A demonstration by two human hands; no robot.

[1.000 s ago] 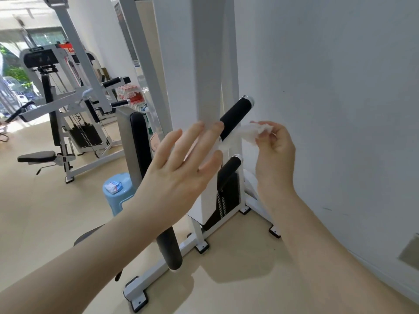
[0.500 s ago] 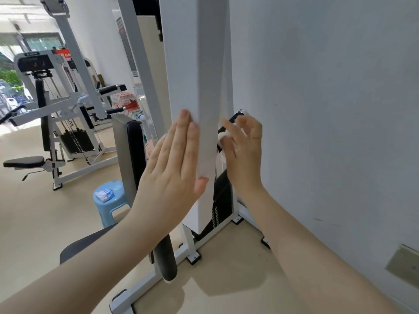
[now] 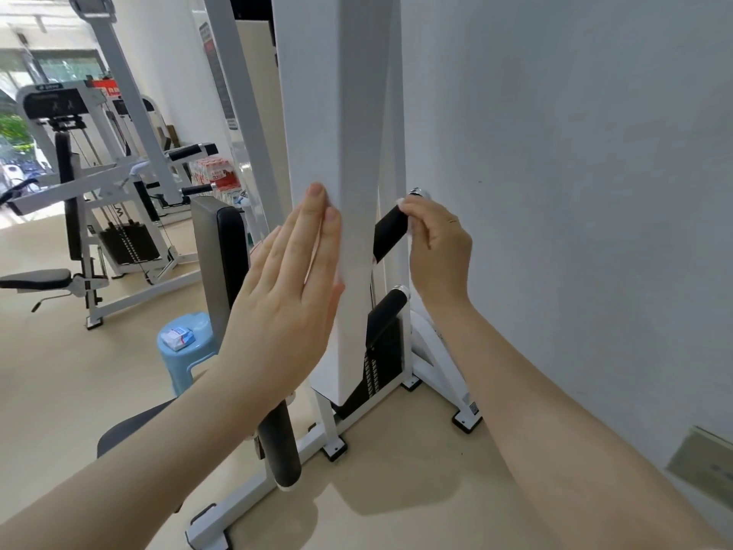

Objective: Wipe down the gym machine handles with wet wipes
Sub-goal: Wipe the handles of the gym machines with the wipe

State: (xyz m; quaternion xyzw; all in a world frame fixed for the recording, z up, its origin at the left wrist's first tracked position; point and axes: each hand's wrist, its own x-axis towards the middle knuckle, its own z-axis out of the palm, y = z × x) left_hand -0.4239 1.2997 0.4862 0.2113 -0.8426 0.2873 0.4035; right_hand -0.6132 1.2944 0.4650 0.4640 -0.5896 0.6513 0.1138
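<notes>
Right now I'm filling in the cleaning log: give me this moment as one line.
step: wiping upper handle | right hand: gripping handle, wipe hidden | left hand: flat on white column | lower handle: untouched

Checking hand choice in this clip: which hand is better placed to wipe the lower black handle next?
Right. The right hand already grips the upper handle, directly above the lower handle; the left hand lies flat against the white column.

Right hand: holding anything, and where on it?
The right hand is closed around the upper black handle near its chrome-capped end. A wipe under the fingers cannot be made out. The left hand rests flat on the white column, holding nothing.
</notes>
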